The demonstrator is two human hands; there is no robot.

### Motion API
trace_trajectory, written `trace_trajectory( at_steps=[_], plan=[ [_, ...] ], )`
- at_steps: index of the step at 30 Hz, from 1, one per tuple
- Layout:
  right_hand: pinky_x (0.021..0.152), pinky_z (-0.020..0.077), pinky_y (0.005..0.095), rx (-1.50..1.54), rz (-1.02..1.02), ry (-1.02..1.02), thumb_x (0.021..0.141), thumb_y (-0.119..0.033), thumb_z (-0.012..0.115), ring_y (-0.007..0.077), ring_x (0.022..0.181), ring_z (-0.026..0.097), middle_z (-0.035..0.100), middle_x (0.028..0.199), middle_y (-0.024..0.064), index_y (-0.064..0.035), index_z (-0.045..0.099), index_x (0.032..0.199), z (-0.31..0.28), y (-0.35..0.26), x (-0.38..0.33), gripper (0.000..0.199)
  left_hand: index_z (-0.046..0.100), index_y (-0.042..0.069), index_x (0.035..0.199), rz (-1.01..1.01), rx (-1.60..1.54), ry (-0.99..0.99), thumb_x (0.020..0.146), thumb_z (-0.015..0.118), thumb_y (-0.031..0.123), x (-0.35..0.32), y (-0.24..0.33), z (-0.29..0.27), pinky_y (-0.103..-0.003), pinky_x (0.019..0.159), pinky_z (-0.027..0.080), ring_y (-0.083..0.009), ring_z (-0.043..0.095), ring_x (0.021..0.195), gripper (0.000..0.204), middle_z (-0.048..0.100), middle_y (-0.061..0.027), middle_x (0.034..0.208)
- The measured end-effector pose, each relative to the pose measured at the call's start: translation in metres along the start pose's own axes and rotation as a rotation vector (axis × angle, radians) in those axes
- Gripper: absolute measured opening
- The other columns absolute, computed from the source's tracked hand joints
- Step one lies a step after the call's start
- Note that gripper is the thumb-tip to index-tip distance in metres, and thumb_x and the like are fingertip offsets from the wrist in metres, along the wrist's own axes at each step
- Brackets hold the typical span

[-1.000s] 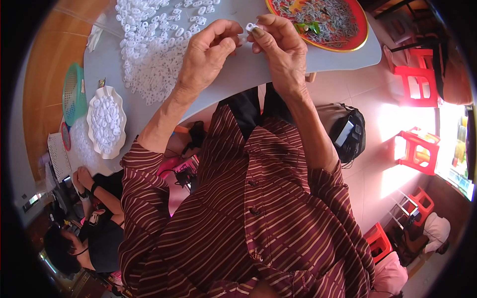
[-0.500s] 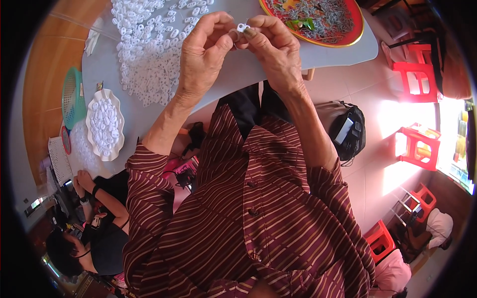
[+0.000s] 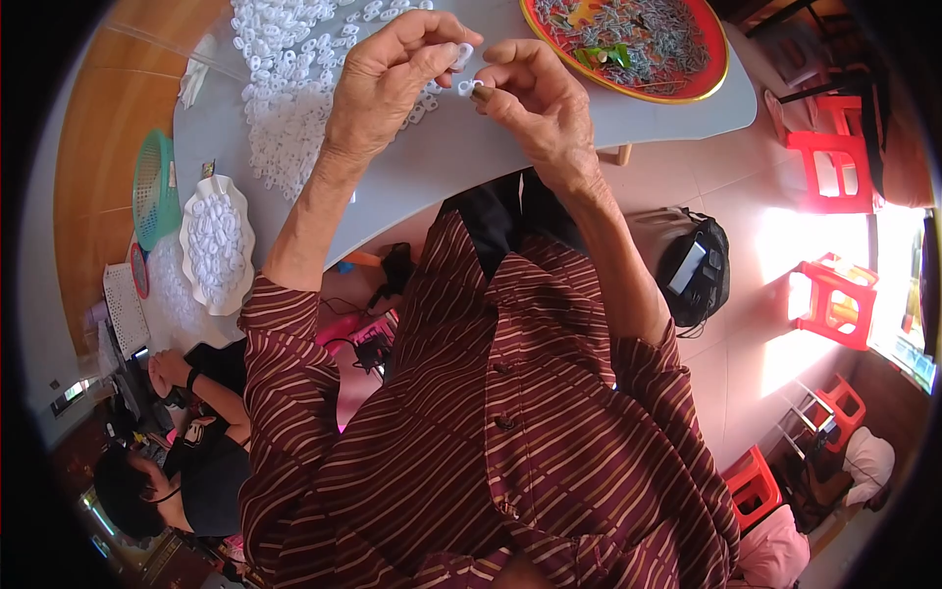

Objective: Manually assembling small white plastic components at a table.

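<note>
Above the table's near edge, my left hand (image 3: 388, 83) pinches a small oval white plastic piece (image 3: 463, 56) between thumb and fingertips. Close by on its right, my right hand (image 3: 546, 113) grips another small white plastic piece with a round hole (image 3: 468, 88). The two pieces are a little apart. Beyond my left hand spreads a pile of white plastic pieces (image 3: 285, 69), many with two holes. A round red tray with a gold rim (image 3: 723, 74) lies past my right hand, holding many thin grey metal pieces (image 3: 662, 44) and a few green leaves.
Left on the grey table (image 3: 412, 167) stand a scalloped white dish (image 3: 247, 245) of white pieces and a green basket (image 3: 152, 191). A co-worker (image 3: 211, 471) sits at the lower left. Red stools (image 3: 839, 299) and a black bag (image 3: 697, 270) are on the floor at right.
My hands have come apart, the left one moving left. Half a second ago they met around the small white pieces; now each holds one separately. The view has shifted slightly.
</note>
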State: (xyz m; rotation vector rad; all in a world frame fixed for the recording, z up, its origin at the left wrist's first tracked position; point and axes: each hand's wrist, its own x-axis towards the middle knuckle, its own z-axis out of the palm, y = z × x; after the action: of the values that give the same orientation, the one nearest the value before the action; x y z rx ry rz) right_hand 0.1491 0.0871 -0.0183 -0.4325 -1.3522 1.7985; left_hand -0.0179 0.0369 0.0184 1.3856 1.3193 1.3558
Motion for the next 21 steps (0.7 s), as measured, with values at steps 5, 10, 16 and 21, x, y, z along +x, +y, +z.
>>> trace_trajectory(
  at_steps=[5, 10, 16, 21],
  plan=[
    [0.072, 0.0463, 0.0205, 0.035, 0.019, -0.026, 0.081, 0.001, 0.061, 0.0071, 0.078, 0.055, 0.058, 0.086, 0.0021, 0.0008, 0.046, 0.107, -0.002, 0.001, 0.000, 0.030, 0.056, 0.002, 0.110, -0.032, 0.114, -0.071, 0.090, 0.052, 0.009, 0.001, 0.008, -0.003, -0.022, 0.074, 0.046, -0.0083, 0.055, 0.088, 0.021, 0.062, -0.0059, 0.103],
    [0.072, 0.0467, 0.0211, 0.030, 0.054, -0.009, 0.080, 0.001, 0.062, 0.0076, 0.078, 0.055, 0.058, 0.086, 0.0025, 0.0009, 0.046, 0.106, 0.000, 0.000, 0.000, 0.031, 0.053, 0.002, 0.115, -0.019, 0.124, -0.150, 0.090, 0.052, 0.008, 0.005, 0.004, -0.012, -0.023, 0.074, 0.046, -0.0091, 0.056, 0.093, 0.026, 0.061, -0.0056, 0.103],
    [0.072, 0.0471, 0.0213, -0.002, 0.064, 0.011, 0.079, 0.002, 0.061, 0.0078, 0.079, 0.056, 0.058, 0.084, 0.0032, 0.0008, 0.046, 0.105, 0.000, 0.001, 0.001, 0.031, 0.050, 0.003, 0.119, -0.027, 0.163, -0.170, 0.090, 0.053, 0.007, 0.006, 0.007, -0.011, -0.023, 0.075, 0.046, -0.0095, 0.056, 0.093, 0.030, 0.060, -0.0061, 0.103],
    [0.072, 0.0473, 0.0216, 0.019, 0.053, 0.004, 0.079, 0.002, 0.061, 0.0086, 0.079, 0.056, 0.059, 0.085, 0.0040, 0.0007, 0.044, 0.107, -0.001, 0.003, 0.001, 0.033, 0.048, 0.003, 0.122, -0.018, 0.256, -0.244, 0.089, 0.054, 0.005, 0.005, 0.011, -0.008, -0.022, 0.075, 0.046, -0.0103, 0.056, 0.091, 0.034, 0.060, -0.0065, 0.103]
  ],
)
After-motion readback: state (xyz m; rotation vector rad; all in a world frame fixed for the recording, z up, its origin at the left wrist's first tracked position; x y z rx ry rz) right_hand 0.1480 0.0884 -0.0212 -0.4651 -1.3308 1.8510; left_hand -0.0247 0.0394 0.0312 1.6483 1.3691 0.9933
